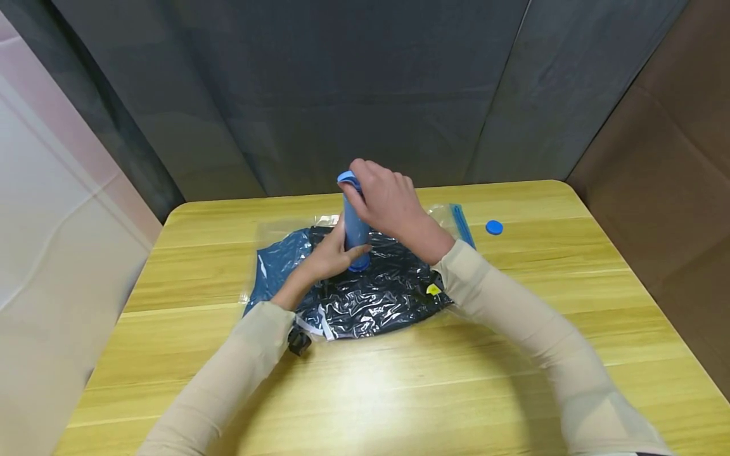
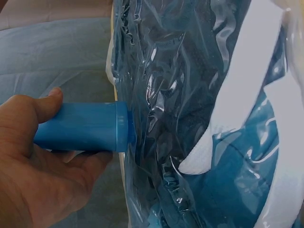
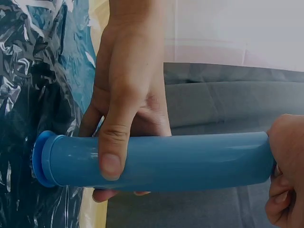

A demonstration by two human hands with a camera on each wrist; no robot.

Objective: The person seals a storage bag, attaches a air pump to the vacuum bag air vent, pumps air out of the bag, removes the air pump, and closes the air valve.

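Blue plastic formed the hand pump [image 1: 355, 223], which stood upright with its flared base seated on the vacuum storage bag [image 1: 365, 294] near the middle of the bag's upper face. The placement suggests that the base sat over the bag's valve, though the valve itself was hidden beneath it. The left hand [image 1: 331, 255] curled round the lower barrel, thumb across the front and fingers behind, apparently to keep the base pressed flat and the cylinder vertical. The right hand [image 1: 388, 202] closed over the top end, gripping the handle from above, a hold suited to working the plunger along the barrel's axis. In the left wrist view the pump's rim [image 2: 121, 126] met the crinkled film directly. The film clung tightly to the dark and teal fabric [image 2: 228, 190] packed inside, its surface wrinkled and glossy. The bag lay flat on the yellow wooden surface [image 1: 399, 392], its blue zip strip [image 1: 462, 223] at the right end. A small blue cap [image 1: 493, 227] rested on the surface well apart from the bag, to its right. Both forearms wore beige sleeves [image 1: 513, 316]. Grey cloth [image 1: 365, 95] hung behind the surface, and brown cardboard [image 1: 661, 190] stood at the right.
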